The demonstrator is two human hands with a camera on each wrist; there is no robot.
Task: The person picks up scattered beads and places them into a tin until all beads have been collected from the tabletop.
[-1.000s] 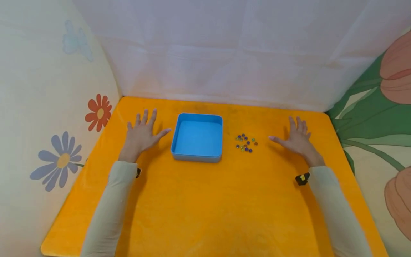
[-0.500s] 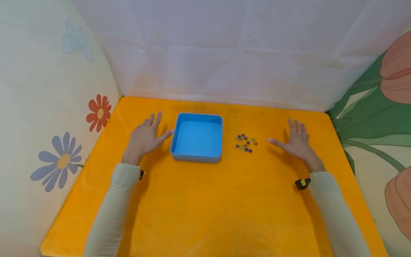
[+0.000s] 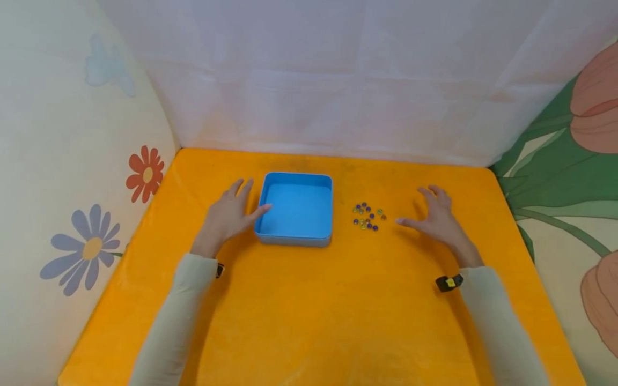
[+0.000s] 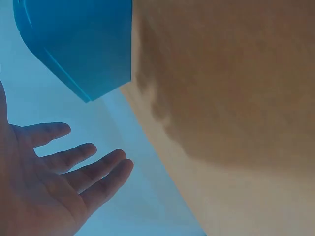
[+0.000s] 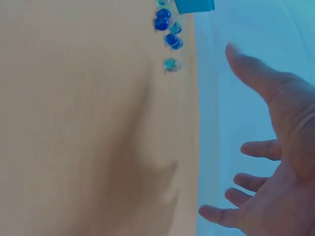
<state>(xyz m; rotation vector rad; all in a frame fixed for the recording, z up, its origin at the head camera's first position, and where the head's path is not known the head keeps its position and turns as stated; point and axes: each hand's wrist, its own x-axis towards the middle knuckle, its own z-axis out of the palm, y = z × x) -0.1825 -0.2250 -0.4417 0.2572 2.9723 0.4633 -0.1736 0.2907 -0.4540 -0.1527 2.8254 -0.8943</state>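
A square blue tray [image 3: 296, 241] with low walls stands on the orange table. To its right lies a loose cluster of small glass marbles [image 3: 369, 225], blue, yellowish, greenish and orange. My left hand [image 3: 226, 219] hovers at the tray's left side, its fingers spread and the thumb tip over the left rim; the left wrist view shows a gap between fingers and tray [image 4: 93, 49]. Right of the marbles my right hand [image 3: 438, 222] hangs above the table, fingers apart and slightly bent, the thumb toward the marbles [image 5: 172, 65]. Neither hand holds anything.
The orange table [image 3: 309, 321] extends in front of the tray and marbles. A white cloth wall [image 3: 309, 96] rises behind its far edge. Flower-printed panels [image 3: 92, 249] border the left and right sides. A small black device [image 3: 448, 283] sits on the right wrist.
My left hand has moved right and nearer, up to the tray. My right hand has drifted left toward the marbles, its fingers bending a little more. Tray and marbles stay in place.
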